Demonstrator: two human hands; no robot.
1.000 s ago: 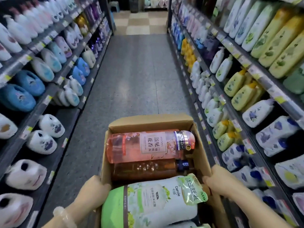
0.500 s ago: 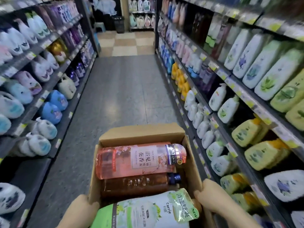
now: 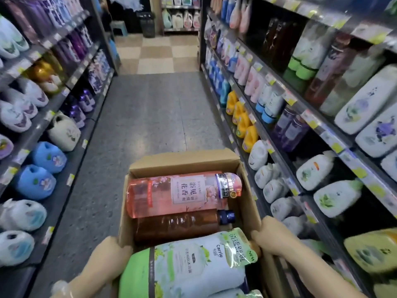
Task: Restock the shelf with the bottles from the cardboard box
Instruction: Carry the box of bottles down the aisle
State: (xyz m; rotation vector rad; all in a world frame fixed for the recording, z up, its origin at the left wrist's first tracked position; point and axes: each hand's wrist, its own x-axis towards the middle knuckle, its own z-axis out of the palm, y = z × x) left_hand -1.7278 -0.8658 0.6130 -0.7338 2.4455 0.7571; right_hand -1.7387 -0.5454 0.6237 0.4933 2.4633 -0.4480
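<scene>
Nearest to me, my left hand (image 3: 109, 254) grips the near-left wall of the cardboard box (image 3: 247, 181), fingers curled over the rim, and my right hand (image 3: 271, 238) holds the near-right wall the same way. I take the box as my landmark. Inside it, at the near end, lies a white refill pouch with a green cap end (image 3: 189, 265) and the word Carrie on it, with the edge of a second pouch just below it at the frame's bottom. Just beyond the pouch a brown bottle (image 3: 176, 225) lies on its side, blue cap toward the box's right wall. Beyond that, touching it, a pink bottle (image 3: 171, 194) lies the same way, label up. The far flap of the box stands open.

Right of the box, close by, runs a shelf (image 3: 322, 134) packed with white, yellow and purple bottles. Left of the box, across the grey aisle floor (image 3: 146, 125), a second rack (image 3: 32, 134) carries blue and white jugs. Far beyond the box I see checkered tiles (image 3: 156, 52), a dark bin (image 3: 148, 26) and a small stool (image 3: 118, 26).
</scene>
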